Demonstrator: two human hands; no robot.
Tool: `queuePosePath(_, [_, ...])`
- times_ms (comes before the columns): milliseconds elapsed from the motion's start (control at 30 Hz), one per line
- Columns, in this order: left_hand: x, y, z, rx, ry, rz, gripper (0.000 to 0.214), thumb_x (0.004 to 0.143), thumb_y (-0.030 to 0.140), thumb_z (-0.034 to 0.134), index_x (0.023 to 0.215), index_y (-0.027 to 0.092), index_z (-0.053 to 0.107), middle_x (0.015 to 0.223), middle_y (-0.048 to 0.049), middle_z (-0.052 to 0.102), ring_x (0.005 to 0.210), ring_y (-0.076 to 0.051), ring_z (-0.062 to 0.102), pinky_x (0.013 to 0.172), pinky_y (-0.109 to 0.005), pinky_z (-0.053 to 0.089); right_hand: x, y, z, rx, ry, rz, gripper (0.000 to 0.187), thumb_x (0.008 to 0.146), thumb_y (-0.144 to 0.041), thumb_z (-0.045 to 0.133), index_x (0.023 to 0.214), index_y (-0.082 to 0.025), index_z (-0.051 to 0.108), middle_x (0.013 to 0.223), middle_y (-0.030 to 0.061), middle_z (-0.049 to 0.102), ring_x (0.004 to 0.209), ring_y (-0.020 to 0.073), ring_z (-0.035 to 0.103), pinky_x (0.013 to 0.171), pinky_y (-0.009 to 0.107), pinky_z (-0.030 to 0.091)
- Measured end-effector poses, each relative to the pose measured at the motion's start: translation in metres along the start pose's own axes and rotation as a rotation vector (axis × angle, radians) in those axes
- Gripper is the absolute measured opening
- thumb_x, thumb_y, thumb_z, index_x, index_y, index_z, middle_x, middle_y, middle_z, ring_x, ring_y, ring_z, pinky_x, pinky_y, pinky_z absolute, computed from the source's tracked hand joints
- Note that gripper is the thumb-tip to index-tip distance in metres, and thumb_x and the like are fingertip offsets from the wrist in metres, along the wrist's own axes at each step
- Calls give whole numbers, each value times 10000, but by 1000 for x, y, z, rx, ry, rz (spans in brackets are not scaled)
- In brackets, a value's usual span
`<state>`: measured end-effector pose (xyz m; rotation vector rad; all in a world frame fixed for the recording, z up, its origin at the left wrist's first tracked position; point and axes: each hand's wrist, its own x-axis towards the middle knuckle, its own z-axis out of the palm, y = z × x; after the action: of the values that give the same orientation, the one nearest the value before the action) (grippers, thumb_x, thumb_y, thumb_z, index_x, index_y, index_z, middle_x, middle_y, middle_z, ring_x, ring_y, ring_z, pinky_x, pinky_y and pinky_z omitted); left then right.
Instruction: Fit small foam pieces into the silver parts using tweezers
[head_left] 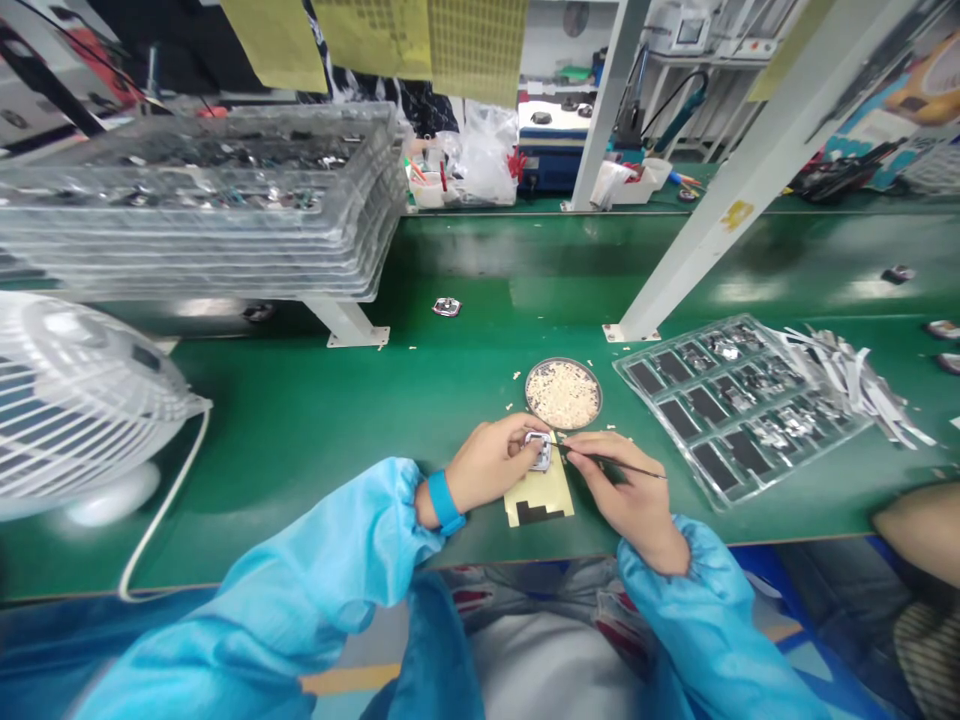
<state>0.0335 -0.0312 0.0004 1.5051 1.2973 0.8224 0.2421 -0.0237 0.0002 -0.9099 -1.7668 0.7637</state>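
Note:
Between the fingers of my left hand point(491, 460) is a small silver-rimmed square part point(538, 452), perhaps a watch-like housing; its exact kind is too small to tell. My right hand point(622, 490) is closed in a pinch on thin dark tweezers point(619, 464), whose tip reaches the part. Under both lies a pale yellow sheet point(540, 490) with black pieces along its lower edge. Just beyond my hands stands a round dish point(564, 394) full of tiny cream and dark bits.
To the right, a clear tray point(675, 455) holds black rectangles and silver parts beside a heap of white strips point(862, 385). A white fan point(82, 400) and stacked trays point(202, 240) stand left. Another housing point(447, 307) lies farther back. A slanted post point(697, 200) rises from the bench. Someone's arm point(922, 530) is at right.

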Motion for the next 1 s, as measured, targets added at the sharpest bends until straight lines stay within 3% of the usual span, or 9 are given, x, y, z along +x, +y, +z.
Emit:
queuePosePath(333, [-2,0,-2,7,-1,20,320,915,337,584,1204,233,677,848,-29,719,668,-153,651,590,-236,509,-6,1,-4,16,24,54,138,880,-169,681,993,-246,704,957,53,729,946,232,677,901,404,539])
queuePosePath(600, [-3,1,-4,-51,-17,0,363,964,391,536,1250,212,671,935,-38,730,679,-146,659,630,-234,537,-3,4,-5,14,-32,94,74,889,-211,685,955,-228,712,933,51,732,897,211,683,843,356,538])
queuePosePath(733, [-2,7,-6,-67,-11,27,373,971,387,532,1237,174,683,995,-59,730,706,-143,650,649,-230,531,-5,8,-5,215,-55,176,51,903,-220,678,950,-223,699,949,50,726,941,203,682,887,356,534])
queuePosePath(867, [-1,12,-8,-181,-3,5,380,951,394,563,1185,127,698,973,-82,723,718,-146,628,613,-223,519,-10,2,-11,492,-164,248,28,907,-223,678,896,-208,657,941,57,718,940,198,677,854,341,540])
queuePosePath(1000, [-1,16,-10,-323,14,-31,348,913,361,609,1137,103,674,860,-66,698,664,-123,604,574,-205,507,-8,-5,-41,575,-212,275,152,972,-336,574,892,-208,596,929,62,699,869,200,667,800,349,535])
